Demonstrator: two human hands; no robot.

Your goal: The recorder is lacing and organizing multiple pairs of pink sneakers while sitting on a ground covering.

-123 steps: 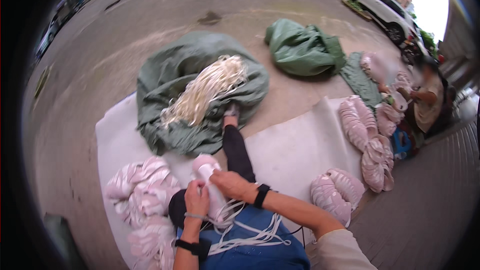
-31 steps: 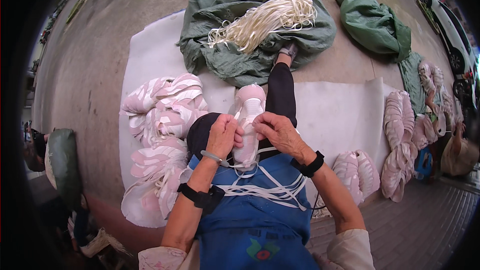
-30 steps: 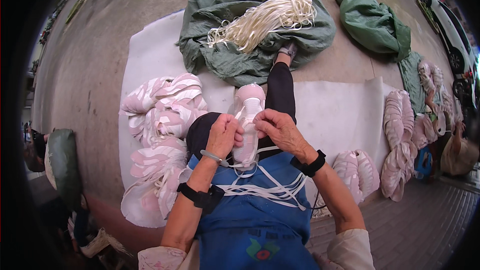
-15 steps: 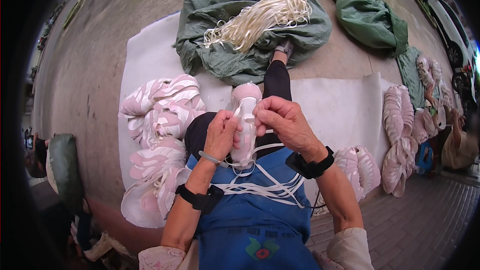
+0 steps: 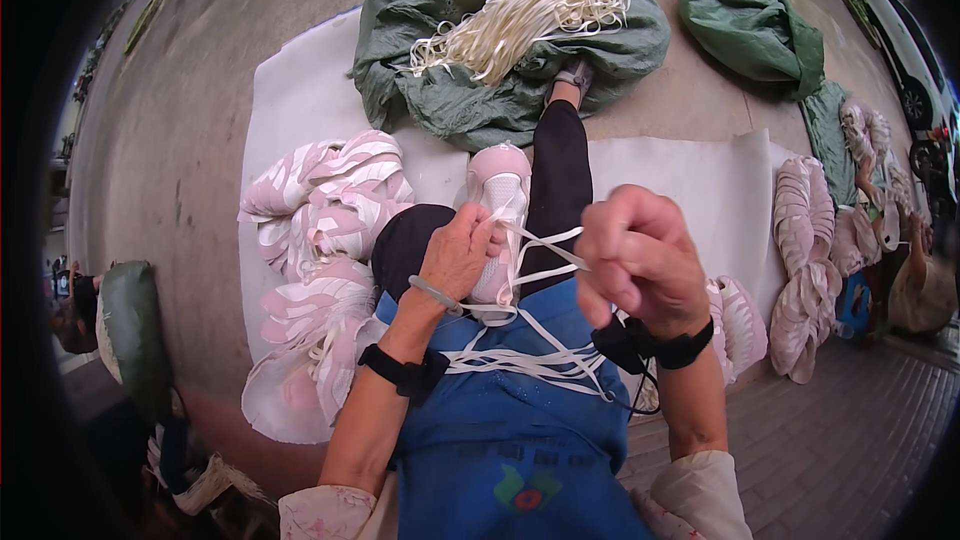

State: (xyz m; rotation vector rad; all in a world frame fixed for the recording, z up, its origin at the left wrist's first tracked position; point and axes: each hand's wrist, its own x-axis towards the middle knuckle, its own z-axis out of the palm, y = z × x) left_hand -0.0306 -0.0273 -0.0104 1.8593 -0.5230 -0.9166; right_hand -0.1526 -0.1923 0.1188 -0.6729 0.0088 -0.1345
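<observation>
A pink and white shoe upper (image 5: 502, 182) lies lengthwise over my lap, its toe pointing away from me. My left hand (image 5: 458, 252) is closed on the shoe upper's left edge, thumb and fingers pinching near the eyelets. Raised to the right of it, my right hand (image 5: 645, 258) is closed on a white shoelace (image 5: 545, 243), which runs taut from the upper to the fingers. More white laces (image 5: 530, 370) lie in loose strands across my blue apron (image 5: 500, 440).
Stacked pink and white uppers (image 5: 330, 200) lie to the left, and more uppers (image 5: 805, 260) to the right. Ahead, a bundle of cream laces (image 5: 530, 15) rests on a green sack (image 5: 420, 100). Another green sack (image 5: 745, 20) lies far right. People sit at both sides.
My right hand has moved right and toward me, away from the upper, drawing a lace out with it. My left hand stays at the upper.
</observation>
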